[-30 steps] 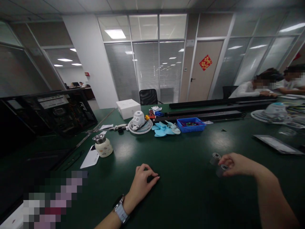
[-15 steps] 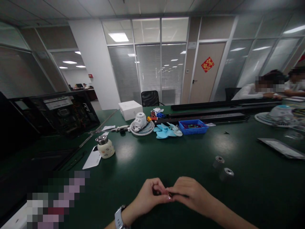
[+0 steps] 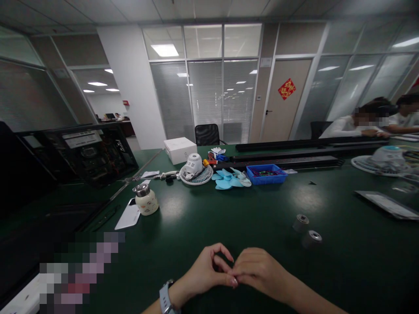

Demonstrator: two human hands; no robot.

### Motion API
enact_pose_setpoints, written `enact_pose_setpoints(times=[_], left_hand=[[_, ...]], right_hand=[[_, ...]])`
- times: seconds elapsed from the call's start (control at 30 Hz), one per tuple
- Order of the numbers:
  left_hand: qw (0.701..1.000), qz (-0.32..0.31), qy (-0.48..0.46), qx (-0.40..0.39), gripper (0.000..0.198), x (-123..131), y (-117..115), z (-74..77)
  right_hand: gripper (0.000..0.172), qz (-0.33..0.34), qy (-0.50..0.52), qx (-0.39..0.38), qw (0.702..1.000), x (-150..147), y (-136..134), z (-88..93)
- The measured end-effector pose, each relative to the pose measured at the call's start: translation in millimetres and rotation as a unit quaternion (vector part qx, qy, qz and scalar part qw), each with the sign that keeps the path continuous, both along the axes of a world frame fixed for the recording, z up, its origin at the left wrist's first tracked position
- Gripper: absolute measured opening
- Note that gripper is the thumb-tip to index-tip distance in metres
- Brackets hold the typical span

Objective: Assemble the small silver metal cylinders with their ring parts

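Observation:
My left hand (image 3: 212, 267) and my right hand (image 3: 260, 271) meet at the fingertips, low over the dark green table (image 3: 196, 226). The left thumb and fingers are pinched together against the right fingertips, while the left index finger arches above. Whatever lies between them is too small or too covered to make out. To the right of my hands stand two short metal cylinders, one farther (image 3: 300, 223) and one nearer (image 3: 312, 239), both untouched.
A cream jar (image 3: 146, 201) stands at left by a white phone-like slab (image 3: 128, 216). Farther back are a white fan part (image 3: 195, 171), light-blue fan blades (image 3: 225, 179), a blue tray (image 3: 266, 175) and a white box (image 3: 180, 150). An open computer case (image 3: 88, 152) stands left. People sit at right.
My left index finger has lifted and straightened a little, and my right fingers have closed in more against the left fingertips. The cylinders have not moved.

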State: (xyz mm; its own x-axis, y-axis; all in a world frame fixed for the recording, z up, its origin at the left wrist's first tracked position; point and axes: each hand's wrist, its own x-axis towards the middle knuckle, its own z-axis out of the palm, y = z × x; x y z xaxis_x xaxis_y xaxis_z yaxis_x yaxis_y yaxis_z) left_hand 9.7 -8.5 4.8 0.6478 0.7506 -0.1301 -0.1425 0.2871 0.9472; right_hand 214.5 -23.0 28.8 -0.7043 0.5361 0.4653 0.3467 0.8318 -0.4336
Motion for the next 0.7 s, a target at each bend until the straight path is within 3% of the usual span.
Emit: enact_pose_setpoints(times=[0.27, 0.43, 0.57, 0.7], left_hand=[[0.999, 0.008, 0.020, 0.038, 0.049, -1.7, 4.3, -5.9], [0.997, 0.028, 0.052, 0.055, 0.047, -2.9, 7.3, -0.1], [0.981, 0.115, 0.086, 0.131, 0.043, -7.6, 15.0, 7.8], [0.945, 0.201, 0.149, 0.210, 0.040, -14.4, 24.2, 8.3]], right_hand=[[0.024, -0.022, -0.009, -0.036, 0.999, 2.1, 4.8, 0.1], [0.024, -0.042, -0.017, -0.060, 0.997, 3.3, 8.9, 1.1], [0.023, -0.090, 0.022, -0.069, 0.993, 11.6, 20.2, 11.4], [0.024, -0.191, 0.021, -0.072, 0.979, 51.9, 30.3, 40.9]])
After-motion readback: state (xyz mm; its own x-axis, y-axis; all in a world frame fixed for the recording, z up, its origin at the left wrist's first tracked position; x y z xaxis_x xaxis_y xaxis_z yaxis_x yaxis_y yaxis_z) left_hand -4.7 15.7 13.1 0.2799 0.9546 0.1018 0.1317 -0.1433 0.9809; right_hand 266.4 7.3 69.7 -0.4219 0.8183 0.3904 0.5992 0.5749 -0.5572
